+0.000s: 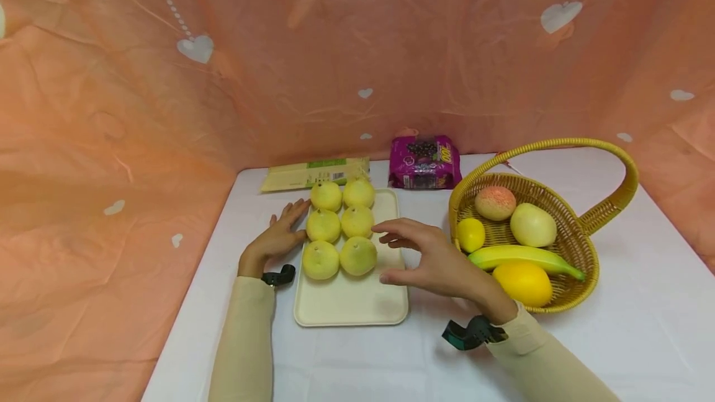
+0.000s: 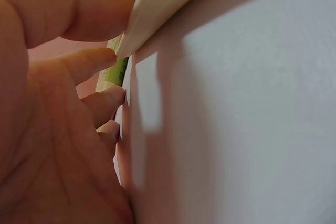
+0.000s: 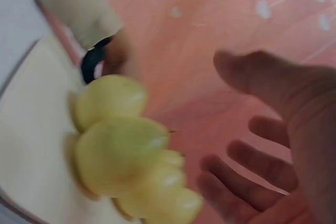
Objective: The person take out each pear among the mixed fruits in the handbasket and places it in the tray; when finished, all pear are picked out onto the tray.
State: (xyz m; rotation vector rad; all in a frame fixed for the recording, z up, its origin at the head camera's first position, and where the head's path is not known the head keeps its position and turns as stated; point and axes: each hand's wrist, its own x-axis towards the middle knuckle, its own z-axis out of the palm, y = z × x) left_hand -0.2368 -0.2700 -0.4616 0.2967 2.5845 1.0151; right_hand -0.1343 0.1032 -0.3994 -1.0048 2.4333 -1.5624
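Several round yellow-green fruits with short stems, like pears, stand in two columns on a cream tray (image 1: 352,309); one (image 1: 358,256) is at the front right of the group. My left hand (image 1: 277,239) lies at the tray's left edge, and in the left wrist view its thumb (image 2: 100,11) touches the rim. Its fingers extend along the tray's side and hold nothing. Above the tray's right part hovers my right hand (image 1: 432,256), thumb and fingers spread apart. In the right wrist view a gap separates that hand (image 3: 278,145) from the fruits (image 3: 123,153).
On the right stands a wicker basket (image 1: 594,265) with a tall handle, holding a banana (image 1: 525,257), a peach (image 1: 495,203) and other fruit. Behind the tray lie a purple packet (image 1: 424,163) and a flat beige-green package (image 1: 313,174). A pink curtain (image 1: 335,67) hangs behind the white table.
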